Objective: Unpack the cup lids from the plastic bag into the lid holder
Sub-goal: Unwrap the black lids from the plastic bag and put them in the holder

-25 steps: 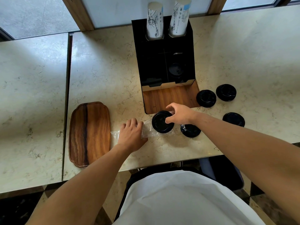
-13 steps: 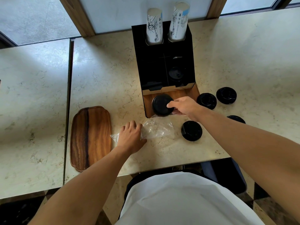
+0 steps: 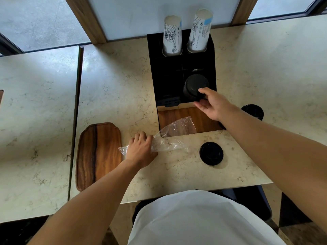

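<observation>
A black lid holder (image 3: 168, 80) stands at the table's back with a wooden base in front. My right hand (image 3: 211, 105) holds a stack of black cup lids (image 3: 195, 86) over the holder's right compartment, thumb on the stack's near side. My left hand (image 3: 140, 150) grips the clear plastic bag (image 3: 174, 134), which lies flat on the table and reaches onto the wooden base. One black lid (image 3: 211, 153) lies on the table in front of the holder. Another black lid (image 3: 253, 111) shows to the right, partly hidden by my right forearm.
Two printed stacks of paper cups (image 3: 172, 35) stand in the holder's back slots. A wooden tray (image 3: 99, 154) lies left of my left hand. A second table (image 3: 35, 110) adjoins on the left. Windows run along the back.
My right hand lifted the black lids from the bag's mouth, across the wooden base, up to the holder's right compartment. The emptied bag has gone slack under my left hand.
</observation>
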